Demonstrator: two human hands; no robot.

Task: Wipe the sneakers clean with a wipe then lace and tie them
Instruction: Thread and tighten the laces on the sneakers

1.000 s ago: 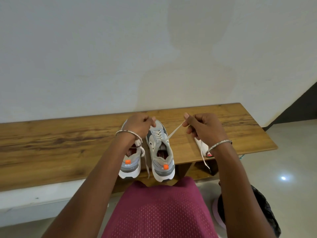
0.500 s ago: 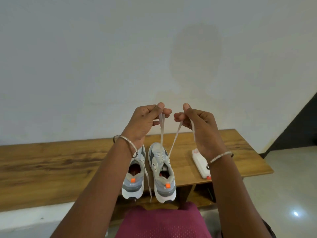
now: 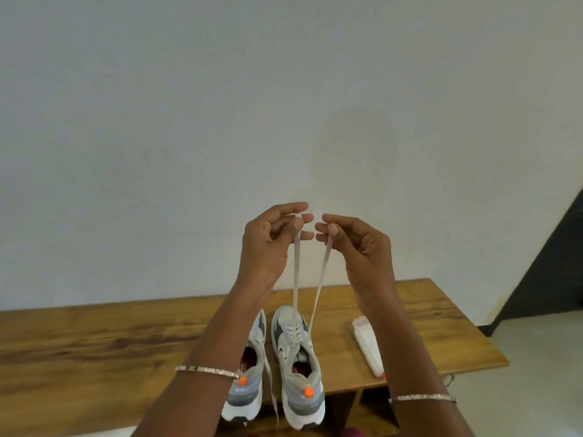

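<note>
Above the sneaker [image 3: 285, 345], hands [image 3: 268, 244] [image 3: 359, 247] pinch laces [image 3: 296, 272]; both taut.

Long brown wooden plank bench [image 3: 94, 342] with dark visible grain runs across the lower view. Behind and above the bench, a plain off-white painted wall [image 3: 220, 121] fills most of the view, evenly lit, with a faint darker patch. Right of the bench: a dark grey slanting surface [image 3: 552, 263], with pale glossy floor [image 3: 536, 357] below it.
</note>
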